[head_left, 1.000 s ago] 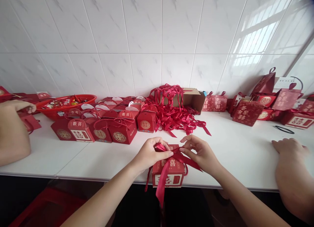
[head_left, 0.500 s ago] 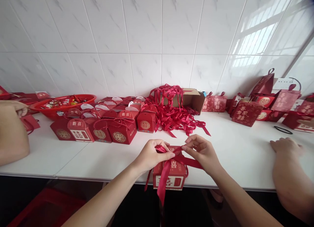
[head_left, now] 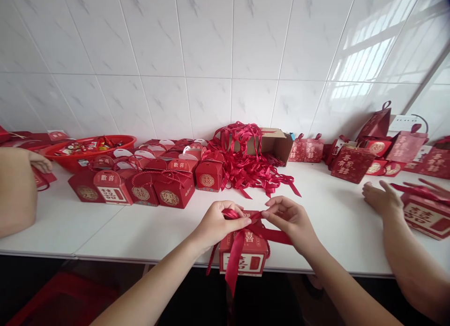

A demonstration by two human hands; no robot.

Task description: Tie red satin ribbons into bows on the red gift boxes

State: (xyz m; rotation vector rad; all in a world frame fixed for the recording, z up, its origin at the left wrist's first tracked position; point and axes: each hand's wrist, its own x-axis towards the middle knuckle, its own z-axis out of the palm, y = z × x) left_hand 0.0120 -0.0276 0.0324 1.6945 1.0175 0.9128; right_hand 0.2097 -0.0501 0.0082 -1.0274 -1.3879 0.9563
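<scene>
A red gift box (head_left: 242, 264) with gold and white lettering stands at the table's front edge, right before me. Over its top lies a red satin ribbon (head_left: 235, 255), looped, with one tail hanging down the front and another reaching right. My left hand (head_left: 221, 223) pinches a ribbon loop between thumb and fingers at the box top. On the other side, my right hand (head_left: 286, 220) pinches the ribbon with thumb and forefinger, its other fingers curled loosely. A twisted red cord (head_left: 211, 259) hangs at the box's left side. The knot itself is partly hidden by my fingers.
Rows of red gift boxes (head_left: 176, 191) stand left, before a red basin (head_left: 79, 163) of sweets. Loose ribbons (head_left: 246, 164) spill from a cardboard box (head_left: 281, 145). A person's hand (head_left: 383, 197) is beside another box (head_left: 427, 216) at right; another person's arm (head_left: 17, 194) rests left.
My hands and the ribbon stay almost still. At right, the other person's hand has lifted and turned, and a ribboned box has come in beside it. The left person's hand has shifted slightly right.
</scene>
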